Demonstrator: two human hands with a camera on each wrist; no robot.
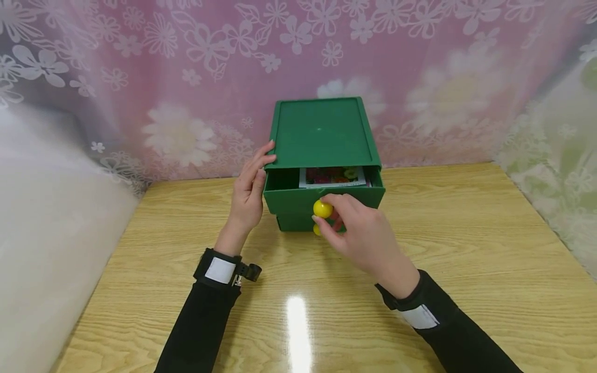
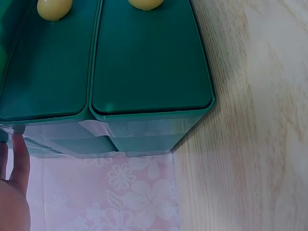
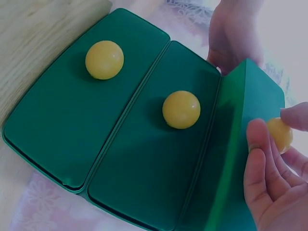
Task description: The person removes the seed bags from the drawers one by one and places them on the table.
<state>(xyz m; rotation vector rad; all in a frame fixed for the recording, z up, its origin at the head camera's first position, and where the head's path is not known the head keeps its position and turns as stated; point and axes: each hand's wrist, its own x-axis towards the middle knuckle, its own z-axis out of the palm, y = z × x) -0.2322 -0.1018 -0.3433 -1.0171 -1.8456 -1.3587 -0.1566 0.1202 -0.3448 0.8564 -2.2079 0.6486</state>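
Note:
A small green drawer cabinet (image 1: pixel 322 132) stands on the table, its top drawer (image 1: pixel 289 201) pulled partway out. My right hand (image 1: pixel 368 233) pinches the round yellow knob (image 1: pixel 323 209) of that drawer between thumb and fingers. Against the cabinet's left side rests my left hand (image 1: pixel 248 199), its fingers extended at the upper edge. Inside the drawer lies a printed picture of flowers (image 1: pixel 333 176). Two lower drawers show in the right wrist view, pushed in, with a middle knob (image 3: pixel 181 109) and a bottom knob (image 3: pixel 104 59), both yellow.
The wooden table (image 1: pixel 466 233) extends to both sides and in front of the cabinet. Behind it hangs a pink curtain (image 1: pixel 233 77) with white flowers, close to the cabinet's back. Pale sheeting (image 1: pixel 56 217) borders the table on the left.

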